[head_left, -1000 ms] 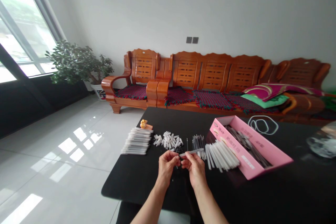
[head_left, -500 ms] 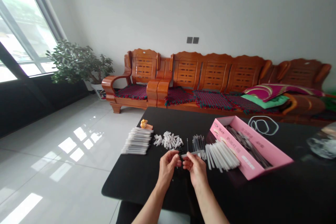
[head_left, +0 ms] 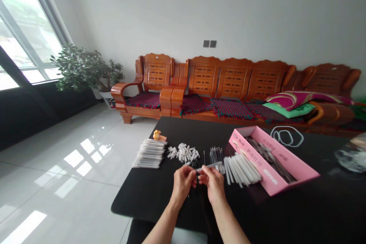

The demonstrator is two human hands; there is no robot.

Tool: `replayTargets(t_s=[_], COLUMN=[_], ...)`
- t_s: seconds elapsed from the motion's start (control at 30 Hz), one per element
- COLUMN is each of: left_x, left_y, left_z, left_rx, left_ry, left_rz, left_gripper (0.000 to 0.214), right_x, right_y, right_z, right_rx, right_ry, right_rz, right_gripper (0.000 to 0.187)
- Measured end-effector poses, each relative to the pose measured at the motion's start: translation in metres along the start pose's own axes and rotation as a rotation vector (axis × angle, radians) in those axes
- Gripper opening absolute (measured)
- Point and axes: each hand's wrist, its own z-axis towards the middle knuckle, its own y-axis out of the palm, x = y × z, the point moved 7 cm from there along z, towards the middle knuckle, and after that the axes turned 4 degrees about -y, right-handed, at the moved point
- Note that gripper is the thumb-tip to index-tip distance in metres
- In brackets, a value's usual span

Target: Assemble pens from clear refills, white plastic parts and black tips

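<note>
Fingers [head_left: 206, 171] of the right hand [head_left: 215, 186] pinch a tube [head_left: 214, 165], which may slip if the left hand [head_left: 182, 183], grip unclear, jerks.

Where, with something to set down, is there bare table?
Bare: the table corner nearer than the pen row, left of the left hand; the stretch nearer than the pink box, right of the right hand. Crowded: pen row to pink box.

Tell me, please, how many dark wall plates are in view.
2: the left plate and the right plate, side by side on the wall above the wooden sofa.
</note>
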Motion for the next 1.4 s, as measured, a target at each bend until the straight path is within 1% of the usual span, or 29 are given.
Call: replayTargets(t_s=[0.1,0.17,0.23,0.27,0.37,0.47,0.6,0.7,0.77,0.93,1.07,1.13,1.23,1.3,1.4], left_x=[0.014,0.019,0.018,0.016,0.007,0.002,-0.004,-0.012,-0.014,-0.009,-0.004,-0.007,-0.015,-0.017,-0.013], left_y=[-0.001,0.000,0.002,0.003,0.006,0.005,-0.002,-0.001,0.001,0.001,-0.001,-0.001,0.001,0.001,0.000], left_z=[-0.005,-0.007,-0.006,-0.005,-0.002,0.000,0.003,0.005,0.006,0.008,0.007,0.007,0.008,0.009,0.010], left_rx=[0.051,0.056,0.029,0.005,-0.064,-0.088,-0.036,-0.061,-0.087,-0.074,-0.068,-0.071,-0.097,-0.083,-0.056], left_ry=[0.130,0.163,0.137,0.110,0.025,-0.014,-0.086,-0.154,-0.158,-0.106,-0.079,-0.099,-0.151,-0.154,-0.123], left_rz=[0.182,0.217,0.154,0.104,-0.028,-0.109,-0.108,-0.071,-0.073,-0.113,-0.153,-0.093,-0.013,-0.018,-0.062], left_gripper=[0.015,0.011,0.010,0.013,0.027,0.039,0.050,0.054,0.052,0.043,0.047,0.047,0.054,0.051,0.045], right_x=[0.001,0.002,0.002,0.002,0.000,-0.002,-0.002,-0.002,-0.001,0.000,0.001,0.002,0.002,0.003,0.003], right_y=[-0.002,-0.003,-0.004,-0.003,-0.002,-0.001,0.001,0.002,0.003,0.001,-0.001,-0.002,-0.002,-0.002,-0.003], right_z=[0.001,0.002,0.002,0.002,0.001,0.000,0.000,-0.001,-0.001,-0.001,0.001,0.001,0.001,0.001,0.002], right_rx=[0.012,0.020,0.017,0.011,0.000,-0.002,-0.006,-0.024,-0.035,-0.020,-0.010,-0.012,-0.019,-0.018,-0.009], right_ry=[0.010,0.017,0.024,0.026,0.025,0.024,0.018,0.007,0.002,0.004,0.010,0.009,0.006,0.009,0.010], right_rz=[0.006,0.022,0.044,0.053,0.056,0.052,0.040,0.021,0.014,0.010,0.005,0.002,-0.004,-0.007,-0.010], right_gripper=[0.041,0.040,0.039,0.038,0.036,0.036,0.036,0.036,0.036,0.039,0.041,0.040,0.040,0.041,0.041])
